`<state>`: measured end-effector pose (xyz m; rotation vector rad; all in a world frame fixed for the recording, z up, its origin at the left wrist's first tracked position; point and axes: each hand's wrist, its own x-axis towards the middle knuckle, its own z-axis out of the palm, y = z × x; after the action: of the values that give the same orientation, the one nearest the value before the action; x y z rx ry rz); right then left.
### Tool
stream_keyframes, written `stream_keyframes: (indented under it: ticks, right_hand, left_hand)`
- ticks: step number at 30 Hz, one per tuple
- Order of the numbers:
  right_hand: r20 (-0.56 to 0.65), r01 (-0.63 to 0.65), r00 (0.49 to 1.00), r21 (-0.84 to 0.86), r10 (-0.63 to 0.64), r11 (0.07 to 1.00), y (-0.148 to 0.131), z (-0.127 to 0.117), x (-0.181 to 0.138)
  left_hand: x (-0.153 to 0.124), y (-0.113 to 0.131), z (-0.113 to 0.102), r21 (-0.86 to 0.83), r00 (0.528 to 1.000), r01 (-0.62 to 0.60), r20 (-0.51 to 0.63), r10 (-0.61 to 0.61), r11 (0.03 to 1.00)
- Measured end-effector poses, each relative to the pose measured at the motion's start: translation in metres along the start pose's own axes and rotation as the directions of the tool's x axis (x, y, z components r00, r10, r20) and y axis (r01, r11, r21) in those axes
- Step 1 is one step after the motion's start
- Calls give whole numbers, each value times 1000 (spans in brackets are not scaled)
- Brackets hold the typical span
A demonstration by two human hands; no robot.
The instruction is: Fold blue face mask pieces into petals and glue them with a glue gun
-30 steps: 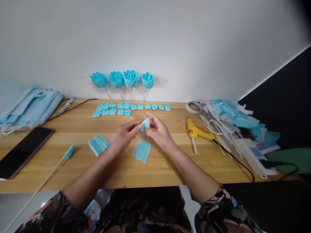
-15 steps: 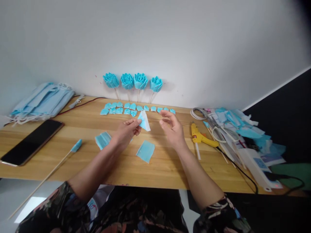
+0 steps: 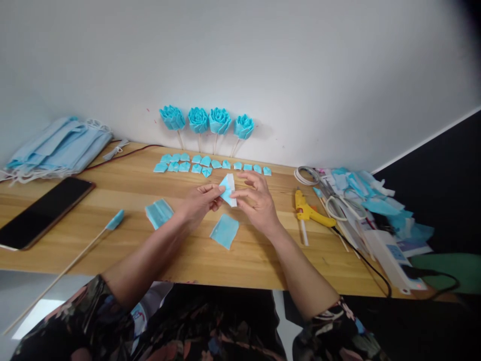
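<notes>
My left hand (image 3: 205, 200) pinches a small folded piece of blue-and-white mask fabric (image 3: 227, 189) between thumb and fingers. On its right edge, the thumb and a finger of my right hand (image 3: 257, 200) close on the same piece, with the other fingers raised. Below the hands lie a flat blue fabric square (image 3: 224, 231) and a stack of blue fabric pieces (image 3: 159, 214). Beyond them, folded blue petals (image 3: 206, 161) are set out in two rows. Several blue fabric flowers (image 3: 198, 120) on sticks lean against the wall.
At left are a phone (image 3: 45, 213), a pile of masks (image 3: 60, 145) and a blue-tipped stick (image 3: 82, 254) overhanging the front edge. To the right lie a yellow glue gun (image 3: 313, 214), a tape roll (image 3: 306, 175), scissors (image 3: 340, 208), a white power strip (image 3: 393, 260) and fabric scraps (image 3: 379, 200).
My right hand has moved left and taken the right edge of the folded fabric piece. My left hand still holds it. The view has shifted slightly.
</notes>
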<state>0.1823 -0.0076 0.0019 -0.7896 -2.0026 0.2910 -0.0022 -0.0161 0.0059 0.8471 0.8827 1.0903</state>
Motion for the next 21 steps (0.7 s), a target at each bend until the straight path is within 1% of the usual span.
stream_keyframes:
  ticks: [3, 8, 11, 15, 18, 21]
  right_hand:
    - [-12, -9, 1000, 7, 9, 1000, 1, 0, 0]
    - [-13, -15, 1000, 11, 16, 1000, -1, 0, 1]
    - [-12, -30, 999, 4, 30, 1000, -3, -1, 1]
    - [-56, -75, 996, -21, 73, 997, -3, -1, 0]
    - [-76, -94, 993, -14, 93, 995, -2, 0, 0]
    - [-77, -98, 992, -6, 97, 995, -1, 1, -1]
  left_hand:
    - [0, -1, 0, 28, 1000, -21, 8, 21, 999]
    - [0, -2, 0, 25, 999, -32, 33, 31, 999]
    - [1, -3, -1, 29, 999, -31, 23, 30, 999]
    - [1, -2, -2, -54, 1000, -19, -16, 18, 998]
    - [1, 0, -2, -134, 1000, 24, 4, -24, 991]
    - [1, 0, -2, -171, 998, 64, 29, -60, 983]
